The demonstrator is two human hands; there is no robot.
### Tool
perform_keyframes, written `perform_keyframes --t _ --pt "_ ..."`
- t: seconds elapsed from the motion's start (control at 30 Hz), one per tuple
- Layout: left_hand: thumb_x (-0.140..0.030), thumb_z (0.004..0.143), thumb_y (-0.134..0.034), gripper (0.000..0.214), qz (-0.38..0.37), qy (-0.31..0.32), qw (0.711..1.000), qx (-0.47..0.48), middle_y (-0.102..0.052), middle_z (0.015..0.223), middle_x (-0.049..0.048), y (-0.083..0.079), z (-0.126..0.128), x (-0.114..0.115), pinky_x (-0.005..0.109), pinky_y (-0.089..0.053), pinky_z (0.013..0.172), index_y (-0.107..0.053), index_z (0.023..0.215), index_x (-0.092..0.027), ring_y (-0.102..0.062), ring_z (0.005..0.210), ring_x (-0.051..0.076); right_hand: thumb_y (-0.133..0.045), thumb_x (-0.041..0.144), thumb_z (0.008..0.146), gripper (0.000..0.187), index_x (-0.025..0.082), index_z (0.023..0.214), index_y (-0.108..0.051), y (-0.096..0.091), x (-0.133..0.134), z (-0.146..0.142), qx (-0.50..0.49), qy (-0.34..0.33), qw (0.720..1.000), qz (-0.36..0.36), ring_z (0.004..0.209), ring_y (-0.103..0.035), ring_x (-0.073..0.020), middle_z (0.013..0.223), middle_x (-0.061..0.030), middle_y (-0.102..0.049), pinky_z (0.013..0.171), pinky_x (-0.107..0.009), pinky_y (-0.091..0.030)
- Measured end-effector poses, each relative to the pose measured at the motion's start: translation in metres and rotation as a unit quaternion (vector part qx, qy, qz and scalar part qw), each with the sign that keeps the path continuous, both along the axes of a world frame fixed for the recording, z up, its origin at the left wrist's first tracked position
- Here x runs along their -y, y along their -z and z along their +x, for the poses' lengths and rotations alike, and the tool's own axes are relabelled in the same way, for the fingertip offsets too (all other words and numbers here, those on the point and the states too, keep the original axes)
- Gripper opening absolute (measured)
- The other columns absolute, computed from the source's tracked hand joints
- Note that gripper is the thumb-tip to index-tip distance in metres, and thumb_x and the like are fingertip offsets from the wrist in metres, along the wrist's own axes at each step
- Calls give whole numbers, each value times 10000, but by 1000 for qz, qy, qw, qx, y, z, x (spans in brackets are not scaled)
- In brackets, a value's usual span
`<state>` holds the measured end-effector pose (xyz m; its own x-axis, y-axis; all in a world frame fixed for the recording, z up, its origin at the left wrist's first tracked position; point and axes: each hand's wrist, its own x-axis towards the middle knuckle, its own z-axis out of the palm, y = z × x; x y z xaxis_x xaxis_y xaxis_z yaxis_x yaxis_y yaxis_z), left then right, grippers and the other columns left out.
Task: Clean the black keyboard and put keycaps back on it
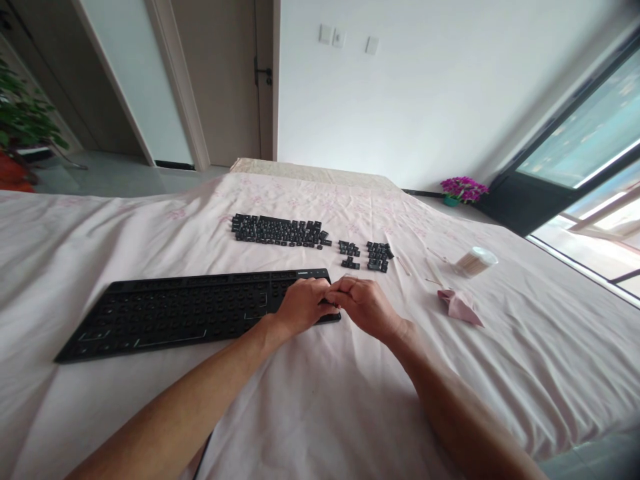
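Note:
A black keyboard base with its keycaps taken off lies on the pink sheet in front of me. My left hand rests on its right end with curled fingers. My right hand meets it at the keyboard's right edge, fingers pinched together. Whatever the fingertips hold is hidden. Rows of removed black keycaps lie farther back, with smaller groups of keycaps to their right.
A tipped jar of cotton swabs lies at the right, with loose swabs beside it and a crumpled pink cloth nearer me. The sheet-covered surface ends at the right near a window; potted pink flowers stand behind.

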<state>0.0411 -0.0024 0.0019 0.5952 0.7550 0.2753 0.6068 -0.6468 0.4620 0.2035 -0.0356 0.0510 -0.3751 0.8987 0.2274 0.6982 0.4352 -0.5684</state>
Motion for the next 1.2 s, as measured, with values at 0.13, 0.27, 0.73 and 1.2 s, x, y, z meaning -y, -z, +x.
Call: perform_keyframes --t 0.13,0.27,0.73,1.2 --pt "-410 881 -540 243 30 -5 1000 3 -631 785 17 2 -1 2 290 -395 707 -567 751 -206 -587 782 182 -493 278 930 220 198 873 -689 0 9 -5 116 -65 988 84 770 -625 -163 849 -51 -704 735 -263 -440" --pt "-422 887 -533 246 43 0 999 -10 -630 792 23 1 -2 4 303 -398 714 -563 783 -201 -585 787 192 -513 273 919 203 203 863 -695 -2 8 -5 78 -59 993 64 785 -635 -158 860 -38 -708 750 -252 -448" --pt "-156 720 -685 293 -40 46 995 82 -657 1010 -16 0 -8 0 277 -422 775 -621 991 -248 -602 929 181 -605 325 841 174 205 869 -727 3 -11 14 -93 -55 990 -88 669 -616 -109 847 -15 -707 572 -187 -469" --pt "-238 751 -707 179 -27 44 997 61 -665 914 -31 3 -6 -1 268 -404 743 -645 919 -246 -601 881 166 -573 272 845 160 171 815 -693 3 -9 10 -115 -30 984 -132 551 -564 -76 758 1 -687 522 -176 -449"
